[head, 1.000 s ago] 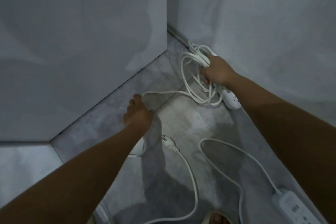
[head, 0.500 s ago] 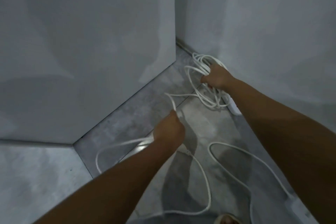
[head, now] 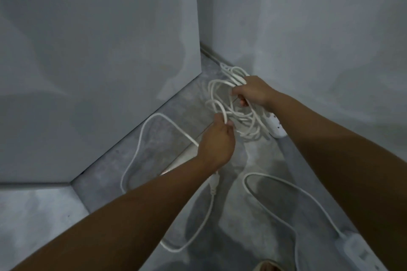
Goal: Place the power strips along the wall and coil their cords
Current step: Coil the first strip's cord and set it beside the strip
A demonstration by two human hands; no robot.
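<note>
Slack cord point(head: 141, 149) trails across floor point(head: 253, 160), left. Left hand point(head: 217, 145) pinches strand, feeding coil point(head: 222, 94). Right hand point(head: 253, 92) fingers point(head: 240, 91) curl round loops beside power strip point(head: 275, 126) at right wall point(head: 319, 50). Advice: even loops, no twists, firm grip.

No legible txt (strips unmarked).

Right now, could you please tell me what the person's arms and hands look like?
The left forearm and right forearm are bare as far as the frame shows: no sleeves in view. The left hand and right hand wear no gloves, and no watch, bracelet or ring shows, though the light is dim.
</note>
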